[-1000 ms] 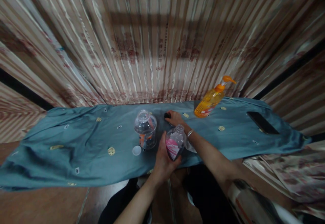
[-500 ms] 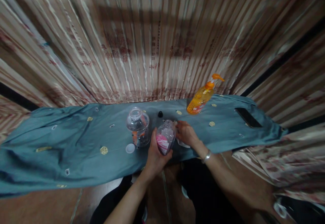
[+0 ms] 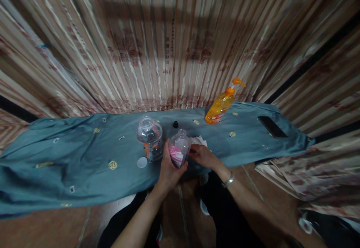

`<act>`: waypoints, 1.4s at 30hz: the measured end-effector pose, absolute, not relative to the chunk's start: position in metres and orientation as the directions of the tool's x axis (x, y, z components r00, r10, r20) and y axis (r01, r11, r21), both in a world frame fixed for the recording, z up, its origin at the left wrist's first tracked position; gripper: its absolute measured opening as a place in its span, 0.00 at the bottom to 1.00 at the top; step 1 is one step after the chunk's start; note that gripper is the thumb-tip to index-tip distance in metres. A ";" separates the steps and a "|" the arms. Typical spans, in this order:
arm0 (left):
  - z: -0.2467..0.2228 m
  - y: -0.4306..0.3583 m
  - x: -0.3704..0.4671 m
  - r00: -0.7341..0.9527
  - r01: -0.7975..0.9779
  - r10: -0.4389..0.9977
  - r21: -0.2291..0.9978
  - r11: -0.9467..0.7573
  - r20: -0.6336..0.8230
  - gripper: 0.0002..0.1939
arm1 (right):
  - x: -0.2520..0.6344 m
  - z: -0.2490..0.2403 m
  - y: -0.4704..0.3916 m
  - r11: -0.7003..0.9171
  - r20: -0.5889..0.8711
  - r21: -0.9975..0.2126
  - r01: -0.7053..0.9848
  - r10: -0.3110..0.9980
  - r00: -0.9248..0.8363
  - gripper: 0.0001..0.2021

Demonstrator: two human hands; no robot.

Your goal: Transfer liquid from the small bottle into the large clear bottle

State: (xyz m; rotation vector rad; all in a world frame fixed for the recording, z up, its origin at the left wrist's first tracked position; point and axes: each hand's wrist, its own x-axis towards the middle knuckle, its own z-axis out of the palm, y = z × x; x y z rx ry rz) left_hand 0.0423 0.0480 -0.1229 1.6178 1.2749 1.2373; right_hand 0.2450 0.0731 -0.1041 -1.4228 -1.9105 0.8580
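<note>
My left hand [image 3: 171, 171] is wrapped round a clear plastic bottle [image 3: 182, 143] with a pink and white label [image 3: 176, 155]. The bottle has no cap on its neck and leans slightly. Against its right side, my right hand [image 3: 203, 155] has its fingers bent and pressed together; what they pinch, if anything, is hidden. Just behind that hand lies a crumpled white piece of paper or tissue [image 3: 199, 140]. A larger clear bottle [image 3: 150, 137] with an orange print stands uncapped left of my left hand.
A white cap [image 3: 142, 162] and a small black cap [image 3: 175, 124] lie on the blue-green cloth [image 3: 84, 154]. An orange pump bottle [image 3: 221, 107] stands at the back right, a dark phone [image 3: 272, 127] farther right. A patterned curtain [image 3: 168, 53] hangs behind the table.
My right hand has moved down along the bottle's right side, and the white crumpled piece behind it now shows more. The left hand keeps its hold; the view has shifted slightly.
</note>
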 end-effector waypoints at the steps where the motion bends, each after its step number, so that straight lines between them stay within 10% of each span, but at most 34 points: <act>1: -0.123 0.048 0.043 0.050 0.276 0.968 0.928 -0.250 0.246 0.54 | 0.248 -0.103 0.073 0.207 0.082 -0.812 0.546 0.966 -0.244 0.09; 8: -0.119 0.051 0.050 0.068 0.259 0.963 0.928 -0.268 0.260 0.57 | 0.243 -0.083 0.061 0.134 0.106 -0.988 0.076 0.951 -0.292 0.34; 12: -0.120 0.052 0.054 0.115 0.222 0.956 0.931 -0.290 0.270 0.62 | 0.215 -0.083 0.048 0.074 0.052 -0.993 0.094 0.975 -0.218 0.40; 26: -0.121 0.029 0.040 0.142 0.243 0.951 0.921 -0.303 0.276 0.60 | 0.208 -0.063 0.041 0.058 0.055 -0.997 0.040 0.995 -0.084 0.30; 37: -0.073 0.005 -0.006 0.187 0.462 0.842 0.712 -0.529 0.505 0.23 | 0.246 -0.081 0.066 0.170 0.253 -0.941 0.293 0.928 0.272 0.30; 42: -0.057 0.012 -0.049 -0.039 0.537 0.813 0.699 -0.473 0.580 0.10 | 0.255 -0.090 0.069 0.153 0.274 -0.898 0.413 0.929 0.251 0.32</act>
